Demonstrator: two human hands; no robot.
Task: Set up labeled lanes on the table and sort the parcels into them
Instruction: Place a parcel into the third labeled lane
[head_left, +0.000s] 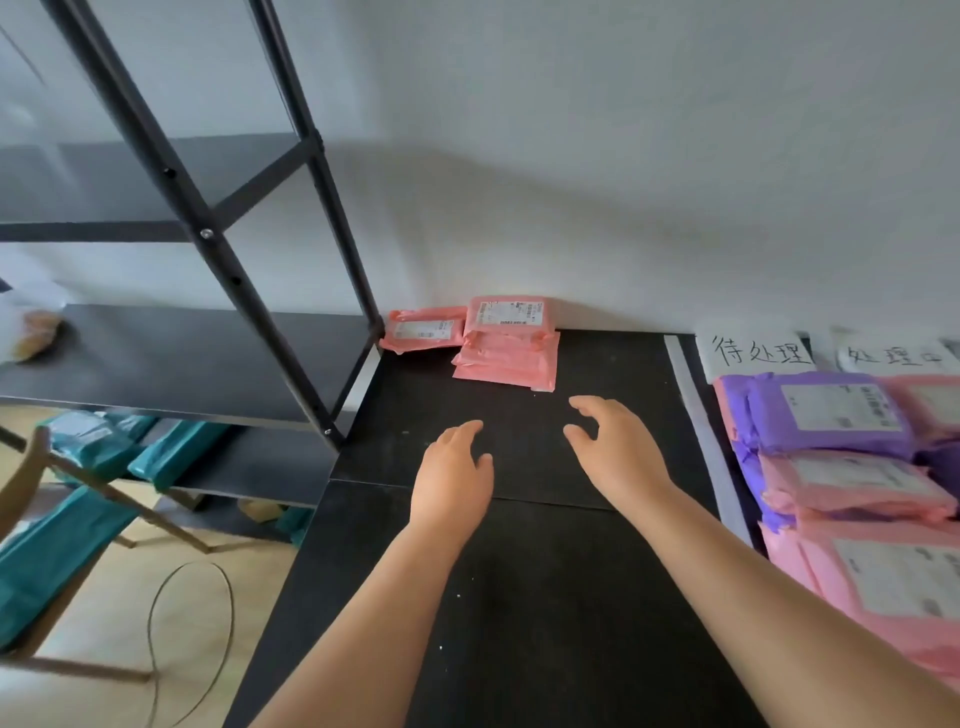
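A stack of pink parcels (506, 345) lies at the far edge of the black table (519, 597), against the wall, at twelve o'clock from the hands. A single pink parcel (423, 330) sits just beside the stack at its nine o'clock, label side up. The left hand (452, 478) and right hand (618, 452) are held side by side above the bare tabletop, short of the stack. Both are empty, with fingers spread and loosely curved.

At three o'clock, a pale tape strip (696, 415) runs along the table and marks off a lane. Inside that lane lies a pile of purple and pink parcels (841, 452), overlapping one another. Two handwritten paper labels stand at its twelve o'clock end: the nearer label (756, 353) and a second label (893, 356), partly cut off by the frame edge.

At nine o'clock stands a black metal shelf (208, 353). Its middle tier holds a blurred clear bag (31, 332), contents unclear, and its lower tier holds teal parcels (104, 441). More teal parcels (41, 551) lie lower at eight o'clock, near a looped wire (187, 639) on the floor.
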